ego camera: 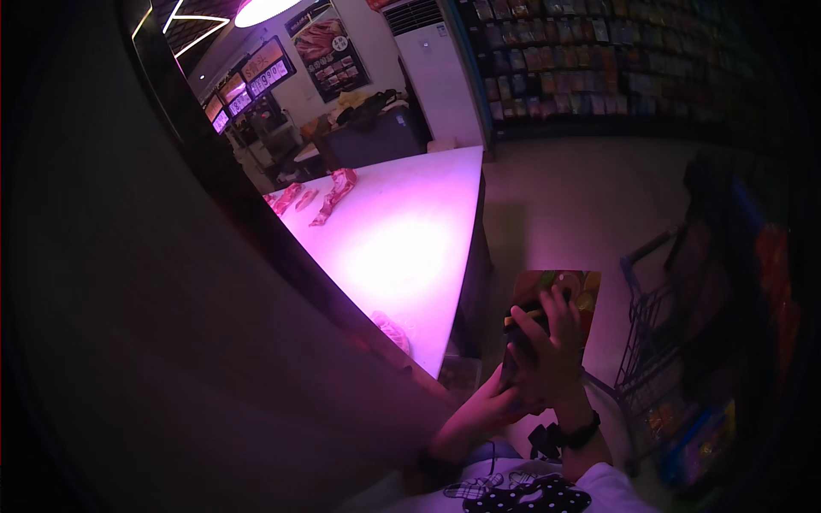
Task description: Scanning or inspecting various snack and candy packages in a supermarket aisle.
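In front of my body, both hands are on a printed card [591,292] with pictures of fruit. A dark item [524,343] with a yellow band lies against the card's front, too dim to name exactly. My left hand [490,404] grips the lower end from the left, its fingers partly hidden. My right hand [553,343], with a black band at the wrist, lies across the front, fingers spread over the card and the dark item. To their left is a white counter [410,192] under bright pink light, with cuts of raw meat [335,195] on it.
A dark pillar-like surface [192,333] fills the left side, close to me. At right stands a wire shopping cart [632,340] with goods inside. Behind are a white standing air conditioner [439,77] and a rack of hanging packets [564,58]. Another meat piece [391,330] lies at the counter's near end.
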A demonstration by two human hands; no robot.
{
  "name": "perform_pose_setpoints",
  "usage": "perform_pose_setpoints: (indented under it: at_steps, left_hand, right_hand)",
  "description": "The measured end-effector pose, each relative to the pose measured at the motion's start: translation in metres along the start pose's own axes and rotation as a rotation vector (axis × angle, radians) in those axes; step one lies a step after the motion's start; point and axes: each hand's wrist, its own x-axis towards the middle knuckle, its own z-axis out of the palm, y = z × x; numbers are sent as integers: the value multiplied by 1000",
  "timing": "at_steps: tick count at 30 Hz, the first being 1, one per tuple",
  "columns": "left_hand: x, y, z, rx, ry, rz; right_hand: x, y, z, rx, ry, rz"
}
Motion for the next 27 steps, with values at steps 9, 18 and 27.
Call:
perform_pose_setpoints:
  at_steps: [9, 18, 27]
  left_hand:
    - [12, 0, -45, 268, 104, 158]
    - [2, 19, -23, 287, 63, -126]
    - [2, 18, -33, 144, 21, -50]
  right_hand:
    - [-25, -9, 18, -40, -63, 62]
    - [-1, 41, 18, -16, 99, 211]
    - [-22, -7, 22, -6, -56, 99]
